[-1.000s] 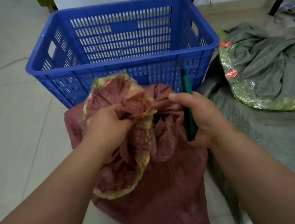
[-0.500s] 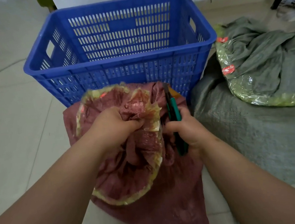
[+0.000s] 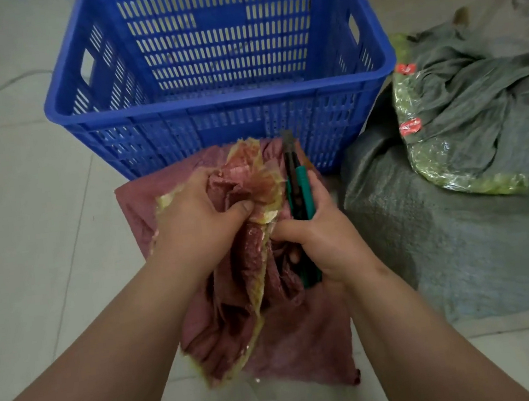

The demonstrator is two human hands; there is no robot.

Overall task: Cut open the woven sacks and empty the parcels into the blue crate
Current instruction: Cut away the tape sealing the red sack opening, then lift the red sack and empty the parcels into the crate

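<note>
With the red woven sack (image 3: 272,341) on the floor against the near wall of the blue crate (image 3: 222,106), the left hand (image 3: 193,221) bunches its taped mouth while the right hand (image 3: 323,236) grips a green utility knife (image 3: 298,193), blade up beside the bunch, so the cutting step seems in hand and next calls for slicing through the neck.

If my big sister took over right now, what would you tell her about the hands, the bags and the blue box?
Left hand: grips the bunched, taped mouth of the red sack.
Right hand: holds the green utility knife, blade pointing toward the blue crate.
The red sack lies on the floor just in front of the crate; the green sack lies to the right, its taped mouth gathered too.
Done: no parcels seen in the crate yet.
Left: cut both sacks open and empty them into the crate.
</note>
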